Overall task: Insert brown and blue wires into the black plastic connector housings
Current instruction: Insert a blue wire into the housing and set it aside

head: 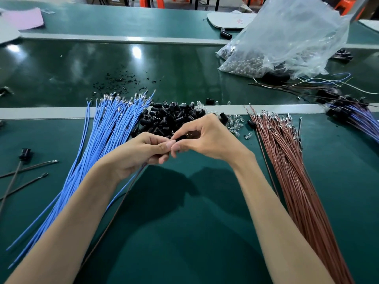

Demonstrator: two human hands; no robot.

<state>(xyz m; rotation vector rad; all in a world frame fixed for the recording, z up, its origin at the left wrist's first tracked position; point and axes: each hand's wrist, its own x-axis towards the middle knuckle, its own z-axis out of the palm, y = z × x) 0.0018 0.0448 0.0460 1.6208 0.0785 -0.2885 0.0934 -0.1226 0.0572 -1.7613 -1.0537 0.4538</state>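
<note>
Left hand (141, 152) fingers pinch a blue wire (122, 190) and a brown wire (114, 212); right hand (207, 138) fingers clamp what looks like a black housing (182, 137) over the worktop (184, 222). Finished batch (352, 114) lies far right. Blue bundle (102, 136), brown bundle (287, 160) and housing pile (170, 117) are still large, so most work probably remains.

Bare forearms (67, 218), bare, ringless hands (207, 138)

Both bare forearms are stretched forward from the lower corners and angled inward, so that the hands meet at the middle. The left hand (141, 154) is turned palm inward, its fingers curled round two thin wires (142, 167) that trail out beneath the palm. The right hand (207, 140) is arched over a bent wrist, back upward, with a small dark part (184, 137) pinched between its fingertips. The thumbs are set tip to tip.
</note>
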